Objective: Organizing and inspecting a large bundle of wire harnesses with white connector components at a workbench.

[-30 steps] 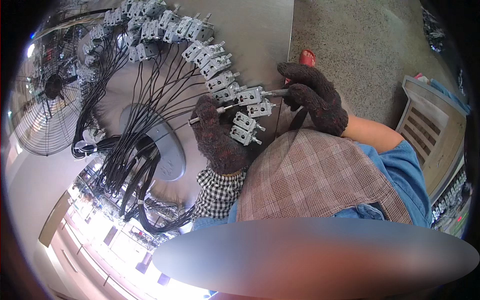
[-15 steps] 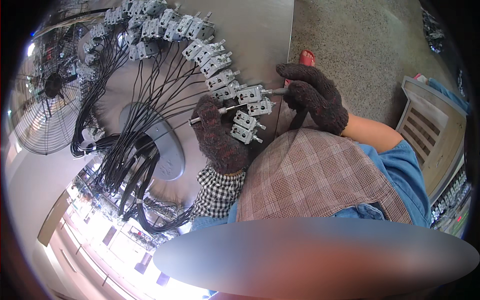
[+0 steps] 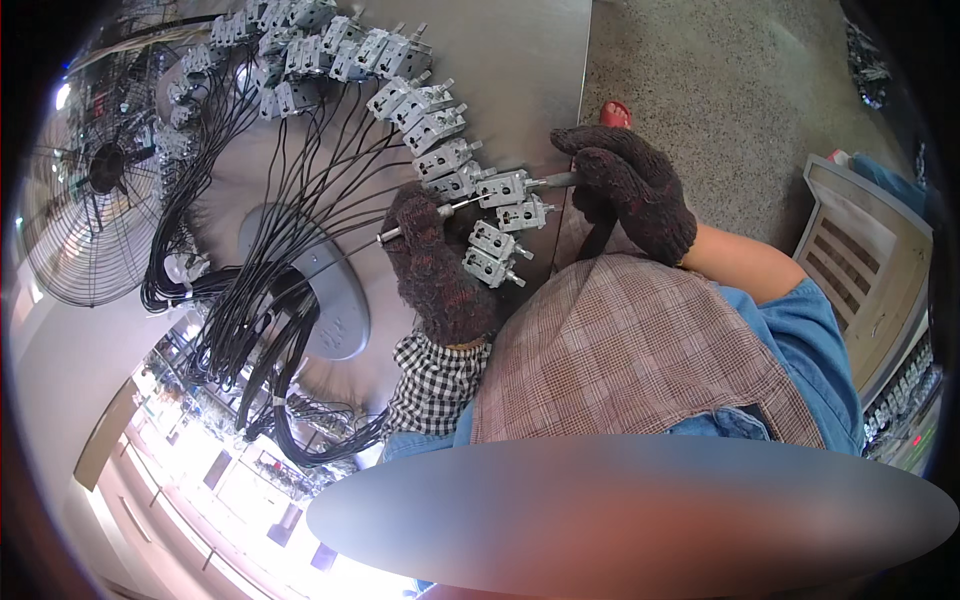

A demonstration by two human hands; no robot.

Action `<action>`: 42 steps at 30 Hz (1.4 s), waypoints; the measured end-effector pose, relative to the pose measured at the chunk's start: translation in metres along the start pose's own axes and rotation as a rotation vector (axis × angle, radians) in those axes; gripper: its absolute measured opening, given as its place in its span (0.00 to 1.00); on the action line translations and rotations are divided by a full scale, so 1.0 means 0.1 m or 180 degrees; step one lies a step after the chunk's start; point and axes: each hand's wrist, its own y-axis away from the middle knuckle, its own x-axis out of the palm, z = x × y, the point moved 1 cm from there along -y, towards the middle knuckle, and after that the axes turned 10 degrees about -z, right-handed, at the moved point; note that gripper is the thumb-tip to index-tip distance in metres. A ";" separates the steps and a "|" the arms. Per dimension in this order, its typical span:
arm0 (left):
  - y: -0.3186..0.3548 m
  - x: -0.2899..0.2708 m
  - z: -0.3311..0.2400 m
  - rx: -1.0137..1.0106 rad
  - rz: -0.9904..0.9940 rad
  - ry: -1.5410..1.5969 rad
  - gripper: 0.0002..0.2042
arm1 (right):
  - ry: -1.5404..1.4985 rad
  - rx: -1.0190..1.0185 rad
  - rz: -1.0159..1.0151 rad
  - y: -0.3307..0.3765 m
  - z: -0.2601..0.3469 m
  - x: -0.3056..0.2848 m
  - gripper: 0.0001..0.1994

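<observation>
My left hand [image 3: 440, 285], in a dark knitted glove, is closed around a slim metal screwdriver-like tool [image 3: 389, 236]. The thin tip of that tool reaches the side of a small grey metal block [image 3: 501, 188]. On the right, my gloved right hand [image 3: 640, 195] pinches a grey rod-shaped tool [image 3: 560, 180], whose end meets the fitting on the same block's right side. Just below lie another block [image 3: 521, 214] and a pair of similar blocks [image 3: 490, 254], beside my left fingers. My left palm and whatever lies under it are hidden.
More grey blocks [image 3: 434, 130] run in a curved row along the metal table [image 3: 510, 60], with black cables [image 3: 300, 215] trailing left over a grey oval base [image 3: 345, 315]. A wire-guarded fan [image 3: 105, 215] stands at far left. A wooden slatted piece [image 3: 850, 260] stands at right.
The left-hand tool's thin tip has tilted slightly upward against the block. My right fingers have shifted a little on the rod. The blocks stay almost where they were.
</observation>
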 end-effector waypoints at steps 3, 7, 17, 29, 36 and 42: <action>-0.01 -0.04 0.03 -0.0036 -0.0084 0.0014 0.16 | -0.0380 0.0623 -0.0124 -0.02 0.10 0.04 0.15; 0.04 0.02 0.01 -0.0182 -0.0263 0.0509 0.16 | -0.0293 0.0741 -0.0108 -0.03 0.15 0.05 0.15; 0.00 -0.09 0.07 0.0296 0.0001 -0.0128 0.16 | -0.0271 0.0642 0.0000 -0.03 0.14 0.04 0.15; 0.05 0.02 -0.07 -0.0063 -0.0177 0.0266 0.18 | -0.0135 0.0725 0.0043 -0.02 0.15 0.02 0.15; 0.02 -0.02 0.01 -0.0473 -0.0094 0.0527 0.21 | -0.0457 0.0263 0.0010 0.00 0.09 0.05 0.19; 0.06 0.03 0.02 -0.0374 -0.0279 0.0772 0.18 | -0.0381 -0.0040 0.0185 -0.01 0.04 0.02 0.19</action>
